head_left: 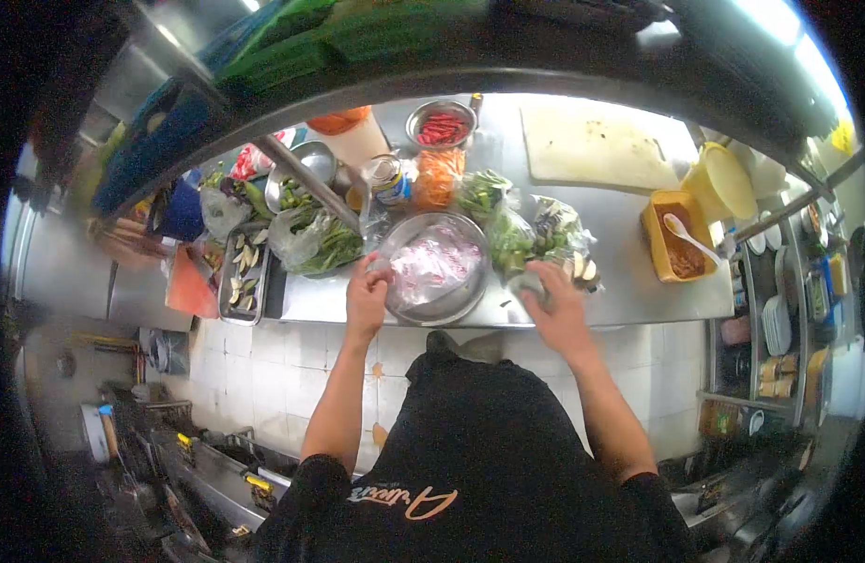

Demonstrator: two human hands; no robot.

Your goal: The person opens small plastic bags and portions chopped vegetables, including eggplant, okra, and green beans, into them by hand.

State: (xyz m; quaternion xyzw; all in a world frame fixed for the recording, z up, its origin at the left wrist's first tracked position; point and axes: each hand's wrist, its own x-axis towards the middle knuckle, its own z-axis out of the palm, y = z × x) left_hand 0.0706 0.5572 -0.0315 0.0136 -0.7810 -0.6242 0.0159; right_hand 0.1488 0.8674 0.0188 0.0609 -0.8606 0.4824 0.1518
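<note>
A round metal bowl sits near the front edge of the steel table, with a clear plastic bag with pink and white markings in it. My left hand is at the bowl's left rim, fingers bent; whether they grip the rim or the bag cannot be made out. To the right of the bowl, my right hand has its fingers curved around something pale and blurred at the table's front edge. Bags of green leaves lie just behind that hand, and another bag of greens lies behind my left hand.
Behind the bowl are a can, shredded orange food and a bowl of red chillies. A cutting board lies at the back right, a yellow tub with sauce at the right. A metal tray stands left; a shelf bar crosses overhead.
</note>
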